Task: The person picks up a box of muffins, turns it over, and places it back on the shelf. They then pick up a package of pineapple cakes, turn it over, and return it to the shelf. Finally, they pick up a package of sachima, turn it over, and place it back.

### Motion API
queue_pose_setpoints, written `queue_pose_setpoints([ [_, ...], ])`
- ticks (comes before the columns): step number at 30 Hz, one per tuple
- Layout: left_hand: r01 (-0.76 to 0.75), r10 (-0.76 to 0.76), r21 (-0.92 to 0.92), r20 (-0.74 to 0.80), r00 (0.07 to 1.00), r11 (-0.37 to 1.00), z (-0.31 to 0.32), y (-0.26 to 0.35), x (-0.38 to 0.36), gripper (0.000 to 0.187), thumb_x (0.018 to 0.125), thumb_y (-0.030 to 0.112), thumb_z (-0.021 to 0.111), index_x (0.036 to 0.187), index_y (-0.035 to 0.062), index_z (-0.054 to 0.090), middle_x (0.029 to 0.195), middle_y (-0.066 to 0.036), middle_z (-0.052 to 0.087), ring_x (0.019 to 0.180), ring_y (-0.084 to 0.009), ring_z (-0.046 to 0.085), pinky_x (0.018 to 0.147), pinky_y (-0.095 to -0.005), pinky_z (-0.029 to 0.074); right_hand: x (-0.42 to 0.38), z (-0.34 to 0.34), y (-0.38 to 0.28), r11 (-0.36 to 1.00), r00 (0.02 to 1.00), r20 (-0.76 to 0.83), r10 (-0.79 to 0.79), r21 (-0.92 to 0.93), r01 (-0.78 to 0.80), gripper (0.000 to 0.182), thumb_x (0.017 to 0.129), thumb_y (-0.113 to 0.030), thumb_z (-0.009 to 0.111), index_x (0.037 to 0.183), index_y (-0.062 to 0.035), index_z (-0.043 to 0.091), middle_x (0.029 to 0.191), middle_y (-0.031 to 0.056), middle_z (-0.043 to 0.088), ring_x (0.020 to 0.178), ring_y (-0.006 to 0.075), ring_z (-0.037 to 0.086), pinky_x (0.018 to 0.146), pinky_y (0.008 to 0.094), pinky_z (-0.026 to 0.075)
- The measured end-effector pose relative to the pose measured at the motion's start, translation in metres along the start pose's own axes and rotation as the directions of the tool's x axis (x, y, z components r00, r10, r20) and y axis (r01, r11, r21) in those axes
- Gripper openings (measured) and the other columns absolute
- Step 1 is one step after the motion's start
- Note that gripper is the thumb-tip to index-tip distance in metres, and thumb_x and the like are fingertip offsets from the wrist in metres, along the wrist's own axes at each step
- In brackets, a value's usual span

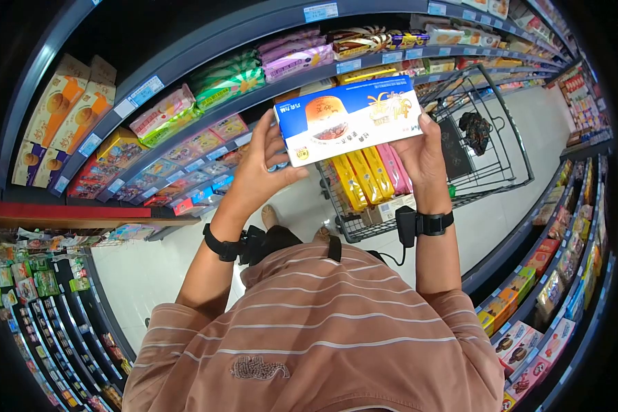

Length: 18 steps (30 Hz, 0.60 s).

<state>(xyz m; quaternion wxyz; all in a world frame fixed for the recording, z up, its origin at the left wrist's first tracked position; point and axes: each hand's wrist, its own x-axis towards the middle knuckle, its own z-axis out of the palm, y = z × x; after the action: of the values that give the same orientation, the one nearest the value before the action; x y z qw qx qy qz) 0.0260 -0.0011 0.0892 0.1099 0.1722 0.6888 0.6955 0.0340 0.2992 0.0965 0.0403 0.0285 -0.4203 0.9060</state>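
A blue and white box (353, 120) with a burger-like picture is held up in front of my body, tilted slightly, its right end higher. My left hand (262, 161) grips its left end, fingers behind and thumb near the lower edge. At the right end, my right hand (422, 154) holds it, with the thumb on the front edge. Beneath and behind the box are yellow packs (356, 180) and pink packs (394, 169) in a shopping cart (508, 184).
Shelves (206, 113) of packaged snacks curve along the left and top. More shelves (529, 275) stand at the right and others at the lower left. A black bag (475, 132) lies in the cart. Pale floor (147, 275) shows around my feet.
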Motion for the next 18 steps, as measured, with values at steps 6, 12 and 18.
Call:
queue_pose_setpoints([
  [6, -0.071, 0.070, -0.042, -0.035, 0.997, 0.997, 0.008, 0.010, 0.001, 0.114, 0.075, 0.010, 0.088, 0.160, 0.0021, 0.013, 0.150, -0.023, 0.040, 0.120, -0.0247, 0.058, 0.095, -0.0357, 0.054, -0.001, -0.016, 0.010, 0.994, 0.996, -0.014, 0.084, 0.066, -0.083, 0.059, 0.098, -0.035, 0.058, 0.139, 0.0049, 0.046, 0.138, 0.0194, 0.057, 0.128, 0.0295, 0.057, 0.110, 0.0472, 0.045],
  [12, -0.186, 0.203, 0.232, -0.052, 0.978, 0.955, 0.021, 0.026, 0.006, 0.102, 0.072, 0.012, 0.089, 0.155, 0.0003, 0.030, 0.135, -0.018, 0.048, 0.113, -0.0227, 0.060, 0.088, -0.0329, 0.056, -0.001, -0.035, 0.031, 0.977, 0.982, -0.022, 0.186, 0.106, -0.183, 0.053, 0.103, -0.036, 0.047, 0.139, 0.0029, 0.049, 0.138, 0.0184, 0.060, 0.125, 0.0291, 0.060, 0.106, 0.0460, 0.048],
  [18, -0.210, 0.232, 0.410, -0.006, 0.973, 0.888, 0.031, 0.036, 0.004, 0.101, 0.071, 0.010, 0.089, 0.153, -0.0009, 0.032, 0.127, -0.014, 0.051, 0.110, -0.0207, 0.062, 0.087, -0.0309, 0.056, -0.002, -0.041, 0.045, 0.951, 0.960, -0.057, 0.275, 0.162, -0.262, 0.054, 0.103, -0.039, 0.044, 0.141, -0.0007, 0.048, 0.139, 0.0166, 0.059, 0.124, 0.0287, 0.061, 0.104, 0.0446, 0.049],
])
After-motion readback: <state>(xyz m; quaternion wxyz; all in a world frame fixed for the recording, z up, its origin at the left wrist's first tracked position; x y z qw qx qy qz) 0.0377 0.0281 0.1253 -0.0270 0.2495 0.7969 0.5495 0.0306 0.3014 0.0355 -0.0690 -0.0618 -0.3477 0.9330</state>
